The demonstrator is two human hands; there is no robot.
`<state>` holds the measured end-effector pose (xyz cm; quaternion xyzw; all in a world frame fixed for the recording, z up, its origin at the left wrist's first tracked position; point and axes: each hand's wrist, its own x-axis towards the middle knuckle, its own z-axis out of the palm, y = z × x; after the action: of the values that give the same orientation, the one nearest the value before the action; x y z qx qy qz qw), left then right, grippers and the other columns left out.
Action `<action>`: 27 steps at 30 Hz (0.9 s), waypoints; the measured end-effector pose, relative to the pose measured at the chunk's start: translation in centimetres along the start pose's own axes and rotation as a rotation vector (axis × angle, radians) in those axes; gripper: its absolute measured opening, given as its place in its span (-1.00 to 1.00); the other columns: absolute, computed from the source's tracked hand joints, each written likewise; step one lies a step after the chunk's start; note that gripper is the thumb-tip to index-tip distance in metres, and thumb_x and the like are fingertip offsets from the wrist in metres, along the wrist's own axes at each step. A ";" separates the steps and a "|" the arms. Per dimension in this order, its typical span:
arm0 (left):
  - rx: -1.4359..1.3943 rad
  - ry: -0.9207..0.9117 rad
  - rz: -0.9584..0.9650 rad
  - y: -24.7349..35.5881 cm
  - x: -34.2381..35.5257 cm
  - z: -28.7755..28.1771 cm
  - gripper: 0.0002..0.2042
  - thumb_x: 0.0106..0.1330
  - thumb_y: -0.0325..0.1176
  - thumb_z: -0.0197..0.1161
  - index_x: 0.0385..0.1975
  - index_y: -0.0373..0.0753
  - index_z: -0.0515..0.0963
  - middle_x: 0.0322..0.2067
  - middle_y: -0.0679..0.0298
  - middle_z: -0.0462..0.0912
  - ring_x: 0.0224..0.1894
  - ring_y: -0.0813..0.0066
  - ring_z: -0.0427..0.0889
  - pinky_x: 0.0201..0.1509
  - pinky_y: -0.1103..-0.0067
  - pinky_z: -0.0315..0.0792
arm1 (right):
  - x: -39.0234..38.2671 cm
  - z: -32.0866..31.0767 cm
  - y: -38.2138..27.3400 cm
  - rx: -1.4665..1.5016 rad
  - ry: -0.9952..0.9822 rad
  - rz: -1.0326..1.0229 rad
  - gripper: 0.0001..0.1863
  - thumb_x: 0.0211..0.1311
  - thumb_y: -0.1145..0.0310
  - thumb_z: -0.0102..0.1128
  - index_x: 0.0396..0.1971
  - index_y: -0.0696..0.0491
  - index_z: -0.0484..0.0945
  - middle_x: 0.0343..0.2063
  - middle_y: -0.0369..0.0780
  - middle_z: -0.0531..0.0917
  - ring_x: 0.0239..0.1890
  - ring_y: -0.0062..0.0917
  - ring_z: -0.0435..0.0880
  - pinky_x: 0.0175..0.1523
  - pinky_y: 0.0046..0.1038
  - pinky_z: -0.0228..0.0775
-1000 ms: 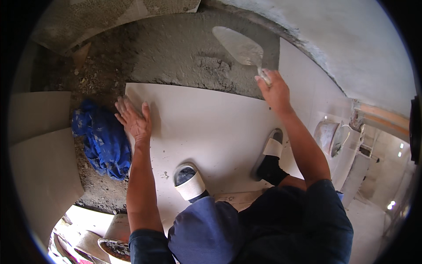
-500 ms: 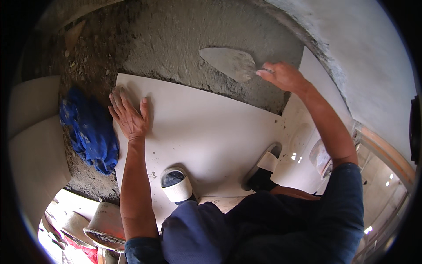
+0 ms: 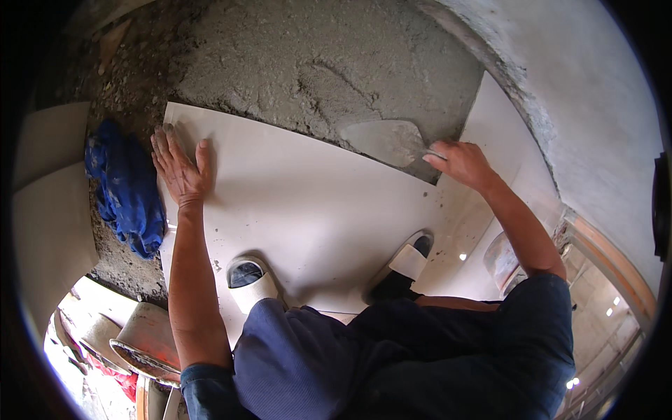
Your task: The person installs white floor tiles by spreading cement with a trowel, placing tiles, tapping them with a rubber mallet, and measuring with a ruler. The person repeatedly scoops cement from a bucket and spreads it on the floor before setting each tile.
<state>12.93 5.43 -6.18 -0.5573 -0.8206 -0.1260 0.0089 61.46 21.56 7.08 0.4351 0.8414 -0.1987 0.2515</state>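
A large off-white floor tile [image 3: 294,203] lies under my feet. Flat on its left part, near the far left corner, rests my left hand [image 3: 182,164], fingers outstretched and holding nothing. My right hand [image 3: 458,163] grips a pointing trowel [image 3: 388,142] by its handle. The trowel's broad grey blade points left and lies low over the wet mortar [image 3: 280,70], close to the tile's far edge. A curved ridge and a rough hollow mark the mortar beyond the blade. The handle is mostly covered by my fingers.
A crumpled blue cloth [image 3: 129,192] lies on rough ground left of the tile. Buckets [image 3: 150,336] stand at lower left. Along the right runs a pale wall [image 3: 574,84], with another tile [image 3: 490,147] beside it. My slippered feet [image 3: 252,280] stand on the tile.
My right hand has drawn the trowel nearer and slightly right, toward the tile's far edge. A rough mark now shows in the mortar. My left hand stays flat on the tile; the view has shifted slightly.
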 end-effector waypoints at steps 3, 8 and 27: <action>0.016 -0.007 0.003 0.0 0.0 0.0 -0.21 0.34 0.28 -0.19 0.35 -0.28 0.06 0.36 -0.06 0.07 0.44 -0.02 -0.06 0.44 0.11 -0.15 | -2.0 -0.7 1.0 -0.019 0.081 -0.012 -0.59 0.27 -0.06 0.06 -0.45 0.02 0.51 -0.50 -0.15 0.61 -0.41 -0.18 0.62 -0.29 -0.17 0.46; 0.014 -0.003 0.004 0.0 -0.1 0.1 -0.23 0.34 0.24 -0.13 0.35 -0.26 0.08 0.36 -0.06 0.07 0.44 -0.02 -0.06 0.44 0.11 -0.14 | -1.2 -2.3 1.2 0.008 0.134 -0.039 -0.56 0.27 -0.07 0.07 -0.45 0.05 0.54 -0.49 -0.14 0.62 -0.42 -0.18 0.62 -0.31 -0.19 0.45; 0.018 -0.009 0.000 -0.1 0.0 -0.1 -0.25 0.33 0.21 -0.08 0.36 -0.23 0.09 0.35 -0.05 0.09 0.43 -0.01 -0.02 0.43 0.09 -0.12 | 12.1 -6.6 -3.7 -0.059 0.378 0.040 -0.52 0.27 -0.09 0.05 -0.31 0.07 0.63 -0.50 -0.08 0.67 -0.36 -0.13 0.68 -0.23 -0.16 0.51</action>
<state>12.87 5.36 -6.12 -0.5576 -0.8219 -0.1162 0.0100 50.73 30.82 5.58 0.4737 0.8703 -0.0838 0.1057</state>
